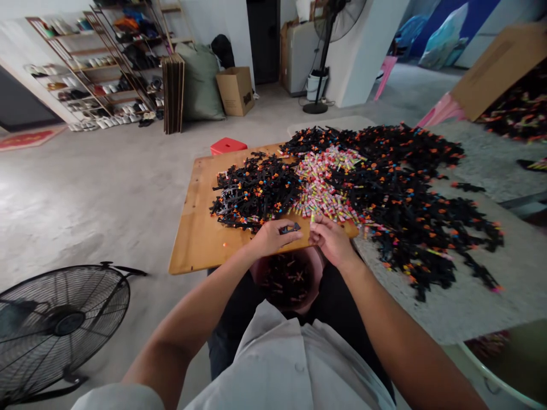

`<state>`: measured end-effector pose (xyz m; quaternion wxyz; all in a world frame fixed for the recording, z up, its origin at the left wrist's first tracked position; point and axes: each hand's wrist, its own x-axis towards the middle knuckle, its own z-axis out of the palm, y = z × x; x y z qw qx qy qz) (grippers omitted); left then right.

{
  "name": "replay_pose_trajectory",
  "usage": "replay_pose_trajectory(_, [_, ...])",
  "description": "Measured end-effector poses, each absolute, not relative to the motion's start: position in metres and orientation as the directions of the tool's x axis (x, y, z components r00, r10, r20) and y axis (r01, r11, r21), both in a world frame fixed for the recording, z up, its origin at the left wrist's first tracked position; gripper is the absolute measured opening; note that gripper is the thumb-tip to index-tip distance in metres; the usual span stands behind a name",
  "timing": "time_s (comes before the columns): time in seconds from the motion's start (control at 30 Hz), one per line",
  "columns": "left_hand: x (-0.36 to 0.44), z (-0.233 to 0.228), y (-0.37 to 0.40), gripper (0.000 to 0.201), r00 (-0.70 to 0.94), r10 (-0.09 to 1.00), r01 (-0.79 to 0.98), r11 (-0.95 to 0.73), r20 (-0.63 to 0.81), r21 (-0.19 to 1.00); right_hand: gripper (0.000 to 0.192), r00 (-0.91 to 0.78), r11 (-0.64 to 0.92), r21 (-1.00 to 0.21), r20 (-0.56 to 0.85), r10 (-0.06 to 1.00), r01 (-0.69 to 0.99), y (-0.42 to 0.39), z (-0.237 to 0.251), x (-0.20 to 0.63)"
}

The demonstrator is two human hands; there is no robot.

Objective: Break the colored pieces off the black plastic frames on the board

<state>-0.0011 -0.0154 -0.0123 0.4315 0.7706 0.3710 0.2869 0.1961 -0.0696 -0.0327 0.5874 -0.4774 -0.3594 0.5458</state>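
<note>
My left hand [270, 238] is closed on a small black toy gun [292, 228], held over the near edge of the wooden board [188, 228]. Pinched in my right hand [331, 240] is a small yellowish tube [313, 218], a short gap away from the toy gun. Just beyond my hands lies a loose heap of pink, white and yellow tubes [320, 182]. Black toy guns with orange and blue bits [260, 191] are piled to its left, and a larger pile of them [397, 193] spreads to its right. The fingertips are small and partly hidden.
Between my legs stands a pink tub [316, 273] with dark pieces and tubes inside. A floor fan [64, 324] is at lower left. A red stool [228, 146] stands behind the board. A tilted cardboard box [491, 74] and a pale bucket [482, 364] are at right.
</note>
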Motion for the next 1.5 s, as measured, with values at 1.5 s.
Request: replay_pose_trajectory(1.5, [-0.012,0.021,-0.015,0.038,0.945,0.326,0.259,-0.809,0.036,0.527,0.039,-0.101,-0.001,-0.989,-0.016,0.995,0.150,-0.108,-0.028,0.214])
